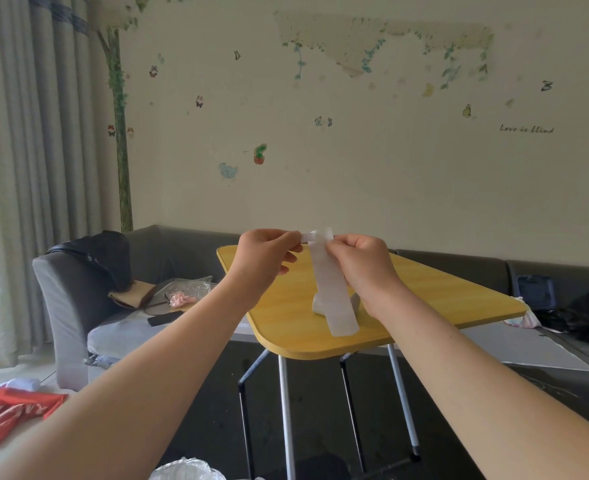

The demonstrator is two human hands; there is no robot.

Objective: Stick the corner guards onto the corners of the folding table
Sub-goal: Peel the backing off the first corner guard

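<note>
Two hands up over the table (286, 327), both pinched at the top end of a long translucent strip (331, 289) that hangs down in front of us. Left hand (265, 258) pinches a small white tab that sticks out sideways at the top; right hand (362, 261) is closed on the strip's upper part just beside it. We read this as the peel step: backing coming off the adhesive of a guard strip, not yet any sticking. We can't tell how far the backing has separated, the layers are too pale to split apart. The strip is in the air, lower end hanging free above the tabletop, not touching it as far as we can see. A small white lump (320, 306) sits on the table behind the strip, partly hidden, maybe more guards, unclear. The near rounded corner of the table shows bare, no guard visible on it; a white bit shows at the right corner but we can't say what it is. Next move in our judgement: pull the tab fully away, keep fingers off the sticky face, then bring the strip down to a corner, wrap it round the edge and press. Risk: the limp strip folding onto itself.
</note>
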